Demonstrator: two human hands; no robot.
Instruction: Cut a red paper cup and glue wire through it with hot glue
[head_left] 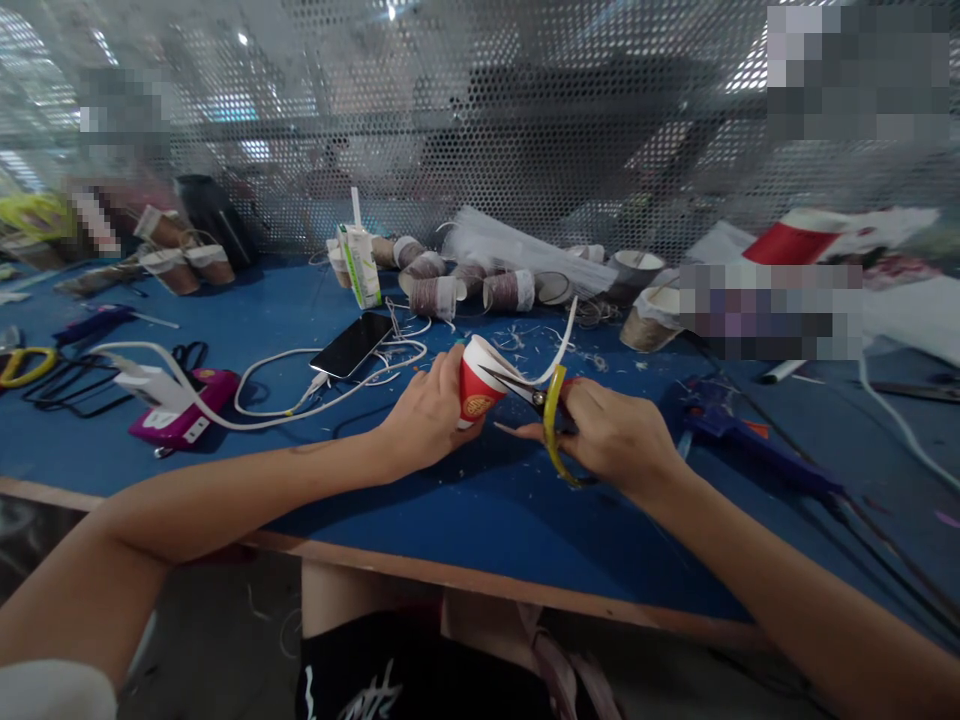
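Note:
My left hand (431, 415) is closed round a red and white paper cup (480, 385), tilted with its mouth toward the right. My right hand (619, 430) grips a pair of scissors (553, 425) with yellow handles. Their blades lie at the cup's mouth, one seen against the white inner wall. A narrow white strip (564, 345) curls up from the rim near the blades. Whether the strip still hangs on the cup is hard to see.
Several twine-wrapped cups (435, 297) lie along the back near a drink carton (360, 265). A phone (352, 345) with a white cable and a purple power strip (184, 410) sit at left. A blue glue gun (750, 435) lies at right. Perforated metal (450, 110) stands behind.

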